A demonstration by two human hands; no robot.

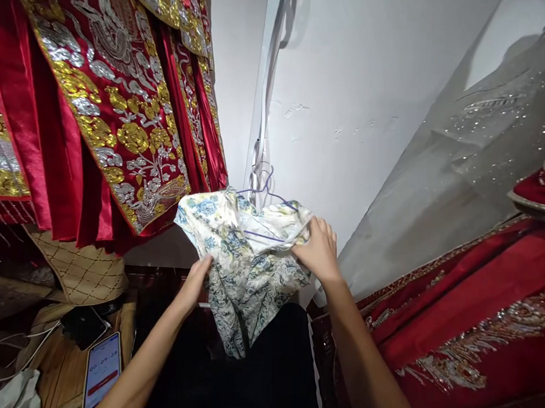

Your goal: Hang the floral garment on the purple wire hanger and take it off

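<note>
A white floral dress or top with blue and green flowers hangs on a thin purple hanger in front of me. Its neckline gapes, and the hanger's lower bar shows across the opening. My left hand pinches the garment's left side below the sleeve, fingers partly hidden behind the cloth. At the right shoulder, my right hand grips the fabric edge near the hanger's end. Above the hanger, a strap with a metal buckle hangs along the wall.
Red embroidered garments with gold and silver sequins hang at left. On the right are a sheer sparkling gown and a red beaded garment. A phone showing a timer lies on a wooden surface at lower left, beside a white cable.
</note>
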